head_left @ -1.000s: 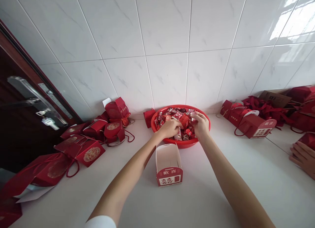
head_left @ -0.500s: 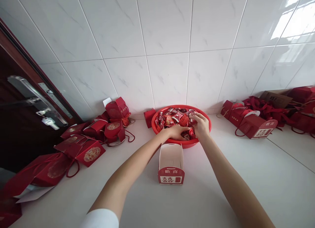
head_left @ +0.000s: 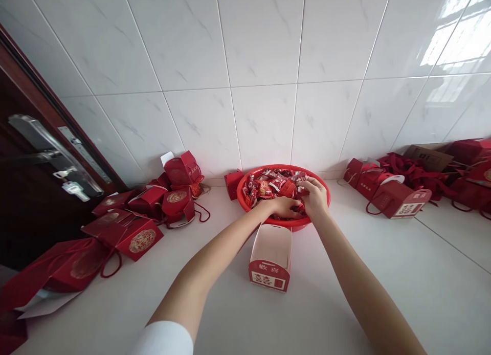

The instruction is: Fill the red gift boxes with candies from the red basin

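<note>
Both my hands are inside a red plastic basket (head_left: 242,200) filled with red-wrapped candies (head_left: 264,187). My left hand (head_left: 286,207) reaches over the front rim, its fingers curled down among the candies; what they hold is hidden. My right hand (head_left: 314,195) is at the basket's right side, fingers bent together on a wrapped piece too small to make out. Just in front of the basket, an open-topped red and white box (head_left: 270,258) stands on the white surface (head_left: 245,324). Its inside looks pale and its front bears Chinese characters.
Folded red boxes (head_left: 141,237) with cords lie in a group at the left, beside a dark door with a handle and keys (head_left: 74,189). More red boxes (head_left: 401,196) and bags stand at the right. A tiled wall (head_left: 264,119) rises behind the basket.
My left hand has moved slightly right and deeper among the candies. The open box is turned a little and sits slightly farther right. My right hand has hardly moved.
</note>
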The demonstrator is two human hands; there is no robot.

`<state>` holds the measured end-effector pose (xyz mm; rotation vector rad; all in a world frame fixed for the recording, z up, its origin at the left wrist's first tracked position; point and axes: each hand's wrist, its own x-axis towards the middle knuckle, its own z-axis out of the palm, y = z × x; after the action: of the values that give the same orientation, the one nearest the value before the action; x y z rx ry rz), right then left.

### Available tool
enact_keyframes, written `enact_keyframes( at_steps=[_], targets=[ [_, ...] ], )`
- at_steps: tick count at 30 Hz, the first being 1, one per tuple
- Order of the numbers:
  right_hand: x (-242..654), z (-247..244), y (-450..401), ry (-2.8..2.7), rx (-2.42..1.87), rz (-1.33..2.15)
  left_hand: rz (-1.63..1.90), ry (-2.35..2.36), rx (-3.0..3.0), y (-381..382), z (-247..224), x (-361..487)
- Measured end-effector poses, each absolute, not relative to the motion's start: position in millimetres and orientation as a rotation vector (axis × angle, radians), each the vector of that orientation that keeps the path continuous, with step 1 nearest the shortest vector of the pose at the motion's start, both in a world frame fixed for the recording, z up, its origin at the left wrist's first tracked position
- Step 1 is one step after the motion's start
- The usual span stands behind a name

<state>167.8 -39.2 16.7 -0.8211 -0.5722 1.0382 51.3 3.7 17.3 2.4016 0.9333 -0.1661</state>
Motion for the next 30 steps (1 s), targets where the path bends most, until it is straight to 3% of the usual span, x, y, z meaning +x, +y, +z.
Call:
enact_keyframes(
  at_steps=[14, 30],
  targets=[
    [171, 14, -35, -0.523, -0.785, 0.955, 0.677, 0.962, 1.992, 11, 17, 30],
    [170, 12, -35, -0.598, -0.861, 1.174, 1.037, 1.092, 1.75, 12, 21, 26]
  ],
)
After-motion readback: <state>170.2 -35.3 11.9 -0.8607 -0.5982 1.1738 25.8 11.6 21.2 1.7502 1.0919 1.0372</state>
